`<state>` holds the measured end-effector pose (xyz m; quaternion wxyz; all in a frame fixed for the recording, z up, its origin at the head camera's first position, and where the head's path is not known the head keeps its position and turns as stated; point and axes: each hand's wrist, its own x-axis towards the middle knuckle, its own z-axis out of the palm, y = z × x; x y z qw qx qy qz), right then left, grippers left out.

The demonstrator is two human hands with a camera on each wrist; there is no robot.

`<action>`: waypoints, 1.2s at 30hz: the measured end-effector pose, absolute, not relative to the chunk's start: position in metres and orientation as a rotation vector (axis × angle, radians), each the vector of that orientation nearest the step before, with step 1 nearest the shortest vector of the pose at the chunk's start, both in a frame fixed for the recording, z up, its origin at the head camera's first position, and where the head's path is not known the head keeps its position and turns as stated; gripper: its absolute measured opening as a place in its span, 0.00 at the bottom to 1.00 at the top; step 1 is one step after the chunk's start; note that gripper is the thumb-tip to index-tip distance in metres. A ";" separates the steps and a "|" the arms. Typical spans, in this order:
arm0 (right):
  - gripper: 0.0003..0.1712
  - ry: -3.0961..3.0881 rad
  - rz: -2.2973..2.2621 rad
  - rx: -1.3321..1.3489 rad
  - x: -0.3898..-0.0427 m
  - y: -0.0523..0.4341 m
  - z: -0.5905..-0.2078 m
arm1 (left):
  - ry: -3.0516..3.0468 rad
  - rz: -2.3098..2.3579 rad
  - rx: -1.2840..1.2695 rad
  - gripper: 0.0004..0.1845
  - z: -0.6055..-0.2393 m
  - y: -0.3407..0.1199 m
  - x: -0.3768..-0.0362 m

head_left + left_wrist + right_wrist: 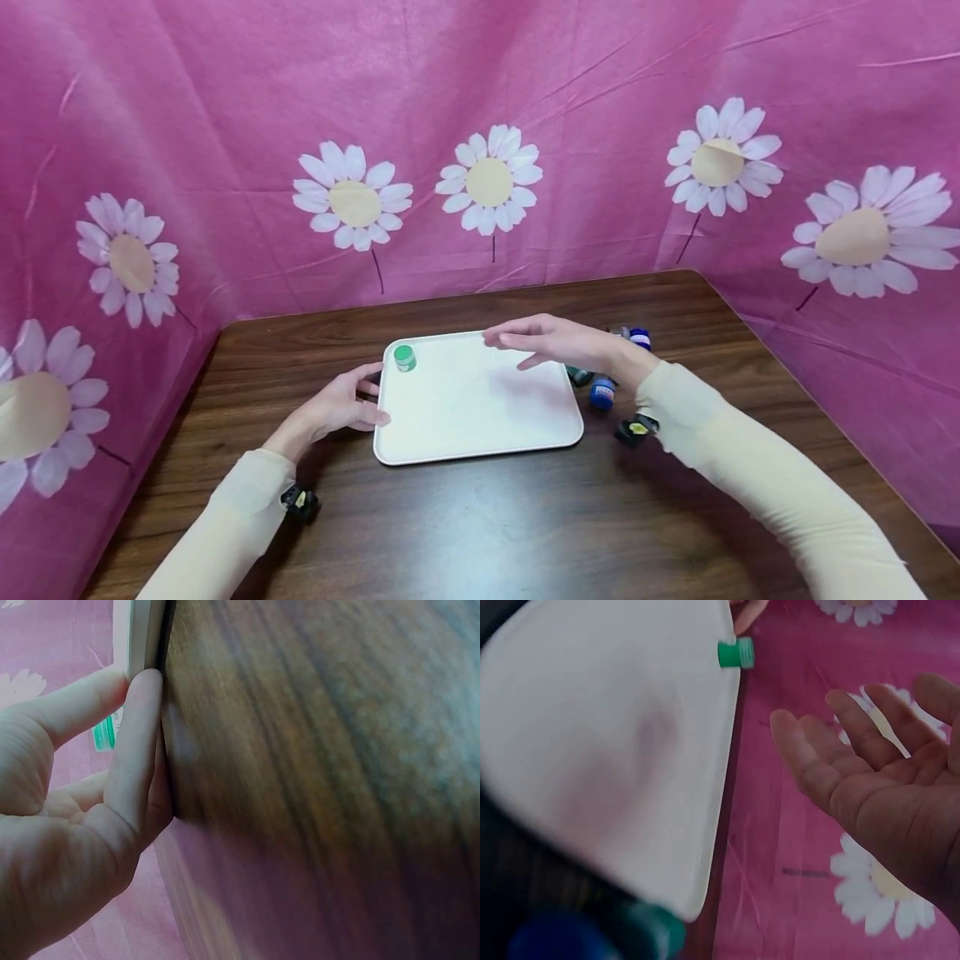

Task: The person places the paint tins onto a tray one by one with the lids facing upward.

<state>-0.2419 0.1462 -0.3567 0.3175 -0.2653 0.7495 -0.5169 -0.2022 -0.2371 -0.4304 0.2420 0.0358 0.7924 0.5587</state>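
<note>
A white tray (480, 450) lies in the middle of the dark wooden table (480, 533). A small green-capped jar (405, 357) stands in the tray's far left corner. My left hand (345, 408) rests against the tray's left edge, fingers fairly straight, thumb on the rim. The left wrist view shows those fingers (135, 712) pressed to the tray's rim (142, 630). My right hand (547, 340) hovers over the tray's far right part, fingers stretched out, holding nothing. In the right wrist view its empty palm (870, 772) faces the tray (592, 750) and the green-capped jar (736, 653).
Several small paint jars stand just right of the tray: a blue one (602, 393), a dark green one (579, 375) and a blue-and-white one (640, 337). Pink cloth with daisies (487, 183) walls in the table's back and sides.
</note>
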 end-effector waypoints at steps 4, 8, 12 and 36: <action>0.28 2.003 -1.351 -0.701 -0.233 0.179 -0.362 | 2.162 1.526 0.105 0.52 -0.429 -0.236 -0.201; 0.30 1.981 -1.384 -0.687 -0.227 0.210 -0.371 | 2.172 1.517 0.103 0.52 -0.428 -0.236 -0.201; 0.29 2.010 -1.405 -0.665 -0.221 0.240 -0.378 | 2.175 1.516 0.093 0.52 -0.428 -0.236 -0.200; 0.27 1.995 -1.489 -0.572 -0.193 0.304 -0.417 | 2.188 1.512 0.090 0.53 -0.427 -0.236 -0.202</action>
